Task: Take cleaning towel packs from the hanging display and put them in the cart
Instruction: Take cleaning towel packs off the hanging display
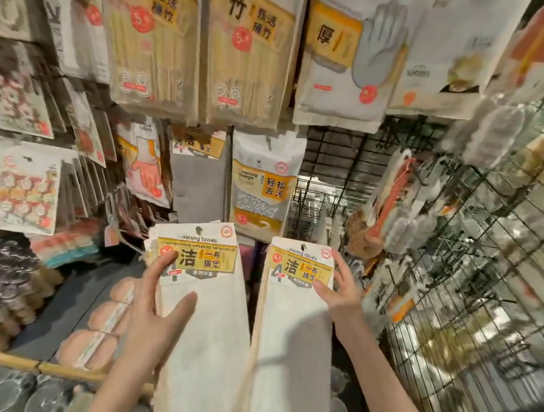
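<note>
Crowded hanging display (248, 57) above, wire grid rack (472, 268) right. My left hand (154, 312) pinches one cleaning towel pack (203, 330); right hand (343, 289) pinches another pack (294, 337), both low, side by side.

The left towel pack (195, 318) is showing matt cream cloth with a faint woven grain, under a smooth paper header printed yellow. The right towel pack (294, 337) is looking the same: soft, unglossy cloth, paper card on top. At upper centre, the bamboo packs (247, 50) are gleaming slightly, as clear plastic film over pale sticks. The glove pack (349, 63) is showing a smooth printed face. At the right of the frame, the wire grid (472, 268) is looking like thin dark metal. At lower left, the clear cups (32, 398) are shining like glossy plastic.
</note>
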Motion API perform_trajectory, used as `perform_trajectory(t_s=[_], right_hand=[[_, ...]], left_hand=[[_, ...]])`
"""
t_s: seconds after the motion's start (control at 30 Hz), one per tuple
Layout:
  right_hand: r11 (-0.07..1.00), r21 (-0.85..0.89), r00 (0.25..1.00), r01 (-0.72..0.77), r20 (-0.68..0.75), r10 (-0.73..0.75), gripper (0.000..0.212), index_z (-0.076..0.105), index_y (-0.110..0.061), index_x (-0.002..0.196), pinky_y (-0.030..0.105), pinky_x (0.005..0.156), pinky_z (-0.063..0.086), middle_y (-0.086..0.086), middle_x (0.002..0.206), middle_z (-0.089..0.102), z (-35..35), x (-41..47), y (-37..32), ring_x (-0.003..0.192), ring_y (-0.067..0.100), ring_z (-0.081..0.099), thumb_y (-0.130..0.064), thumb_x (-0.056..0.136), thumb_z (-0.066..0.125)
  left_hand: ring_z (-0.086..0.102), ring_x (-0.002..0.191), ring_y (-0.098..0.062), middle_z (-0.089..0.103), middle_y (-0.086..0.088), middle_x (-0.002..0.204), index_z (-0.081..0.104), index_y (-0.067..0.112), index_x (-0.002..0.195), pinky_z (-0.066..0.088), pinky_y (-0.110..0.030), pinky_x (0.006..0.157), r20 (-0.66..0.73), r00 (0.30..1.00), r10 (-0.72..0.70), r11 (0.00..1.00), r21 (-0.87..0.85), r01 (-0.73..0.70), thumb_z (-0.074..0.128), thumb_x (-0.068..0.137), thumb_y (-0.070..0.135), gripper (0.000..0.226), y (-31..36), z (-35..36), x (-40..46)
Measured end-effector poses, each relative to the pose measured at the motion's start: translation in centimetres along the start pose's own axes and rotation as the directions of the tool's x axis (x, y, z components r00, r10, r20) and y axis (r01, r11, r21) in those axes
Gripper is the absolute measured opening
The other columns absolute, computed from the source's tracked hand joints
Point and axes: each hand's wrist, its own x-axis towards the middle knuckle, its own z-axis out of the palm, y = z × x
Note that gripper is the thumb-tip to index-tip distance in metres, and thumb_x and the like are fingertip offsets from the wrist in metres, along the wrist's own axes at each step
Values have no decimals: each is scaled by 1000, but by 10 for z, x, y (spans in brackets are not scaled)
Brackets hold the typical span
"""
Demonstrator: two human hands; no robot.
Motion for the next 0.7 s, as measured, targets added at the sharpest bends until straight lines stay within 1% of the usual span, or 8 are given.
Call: perform_trajectory(t_s=[0.17,0.23,0.3,0.4,0.47,0.53,0.63,0.7], right_hand=[[996,-71,999,-52,-11,51,67,35,-9,143,14,82,51,12,134,51,12,36,25,109,15,56,20,84,49],[993,-92,997,-78,-25,76,67,35,-13,144,14,85,51,6,133,53,15,48,33,106,5,57,15,85,51],[990,-117,996,-84,-36,80,66,35,-15,144,8,79,49,-1,127,55,15,58,39,101,-8,56,12,86,51],[989,-116,994,-89,-70,81,63,35,-18,143,9,78,48,-2,128,54,14,66,48,106,-5,56,8,88,53],[988,-123,993,-94,-78,85,65,35,-22,144,18,88,48,-4,133,49,13,70,55,109,1,54,5,88,55],[989,-109,992,-100,-89,91,67,36,-25,143,22,90,47,-6,135,47,14,73,62,111,1,52,7,87,55],[992,-96,992,-83,-104,73,65,37,-21,143,10,79,49,-8,133,47,14,78,69,105,-9,53,7,87,56],[994,-55,987,-91,-139,82,63,38,-21,141,12,82,49,1,141,45,12,80,75,118,11,53,7,87,57]], left_hand=[[28,113,31,36,50,120,40,51,125,25,-12,97,28,1000,-4,999,41,2,71,80,17,65,-10,-6,19],[29,113,31,37,54,117,41,54,121,25,-12,96,45,999,-2,1000,32,0,70,76,24,62,-11,-9,25],[31,118,25,37,49,121,41,61,118,25,-17,99,45,999,-13,999,42,11,63,70,31,61,-12,-14,31],[32,125,11,36,41,127,40,67,114,24,-24,102,52,998,-41,997,68,37,63,68,34,61,-16,-17,39],[30,124,16,36,44,125,41,62,117,23,-19,100,53,998,-35,998,52,32,68,71,31,62,-18,-17,43],[29,116,28,37,45,122,42,56,118,22,-15,98,58,998,-32,999,29,30,75,79,15,65,-20,-14,46],[28,111,33,37,41,124,42,54,117,23,-13,97,65,997,-44,999,15,43,67,82,4,66,-20,-10,52],[29,108,35,37,42,122,42,54,117,23,-14,97,73,996,-53,999,8,53,67,82,4,66,-20,-8,55]])
